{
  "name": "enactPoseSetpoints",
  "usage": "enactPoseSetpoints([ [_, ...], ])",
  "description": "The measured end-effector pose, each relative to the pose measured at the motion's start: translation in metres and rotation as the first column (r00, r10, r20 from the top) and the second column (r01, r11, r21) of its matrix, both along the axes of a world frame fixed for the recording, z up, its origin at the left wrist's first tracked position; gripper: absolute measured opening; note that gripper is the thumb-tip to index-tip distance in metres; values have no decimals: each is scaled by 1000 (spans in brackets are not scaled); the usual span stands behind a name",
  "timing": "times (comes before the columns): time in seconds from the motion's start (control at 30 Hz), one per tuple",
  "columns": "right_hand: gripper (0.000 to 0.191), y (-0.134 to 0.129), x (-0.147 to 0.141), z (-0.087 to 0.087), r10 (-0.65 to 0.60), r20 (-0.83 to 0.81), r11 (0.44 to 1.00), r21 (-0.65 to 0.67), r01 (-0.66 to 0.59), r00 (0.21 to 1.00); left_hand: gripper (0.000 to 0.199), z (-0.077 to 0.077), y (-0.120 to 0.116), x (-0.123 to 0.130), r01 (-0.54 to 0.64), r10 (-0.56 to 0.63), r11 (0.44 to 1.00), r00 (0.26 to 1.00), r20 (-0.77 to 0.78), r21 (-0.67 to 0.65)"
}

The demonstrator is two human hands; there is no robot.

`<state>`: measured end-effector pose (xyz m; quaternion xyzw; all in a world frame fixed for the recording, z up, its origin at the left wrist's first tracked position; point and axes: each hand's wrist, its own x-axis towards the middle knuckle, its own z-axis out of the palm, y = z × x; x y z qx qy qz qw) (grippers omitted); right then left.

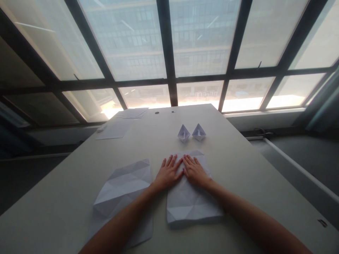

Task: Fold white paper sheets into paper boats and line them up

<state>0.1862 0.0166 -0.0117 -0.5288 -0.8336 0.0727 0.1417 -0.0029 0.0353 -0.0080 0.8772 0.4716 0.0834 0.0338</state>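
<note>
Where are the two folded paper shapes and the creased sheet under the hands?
Left paper shape (183, 134): head view, its middle.
Right paper shape (198, 133): head view, its middle.
Creased sheet (189, 204): head view, its lower part.

A white table (233, 155) is set beneath a wide wall of windows (198, 38), divided by dark frames (167, 53). Pale daylight is let in, brightest along the lower panes. A building (132, 38) is seen through the glass at twelve o'clock. Grey floor (299, 151) is shown at three o'clock, beside a dark curtain (324, 102).
</note>
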Motion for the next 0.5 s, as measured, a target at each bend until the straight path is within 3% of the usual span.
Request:
enactPoseSetpoints([
  [0.3, 66, 21, 58, -10, -250, 42, 968, -17, 251, 967, 64, 0, 1, 0, -10, 10, 1000, 1000, -18, -21],
  [0.5, 64, 21, 65, -10, -275, 44, 961, -1, 275, 960, 63, 2, 0, 0, -19, 19, 999, 1000, -5, -28],
])
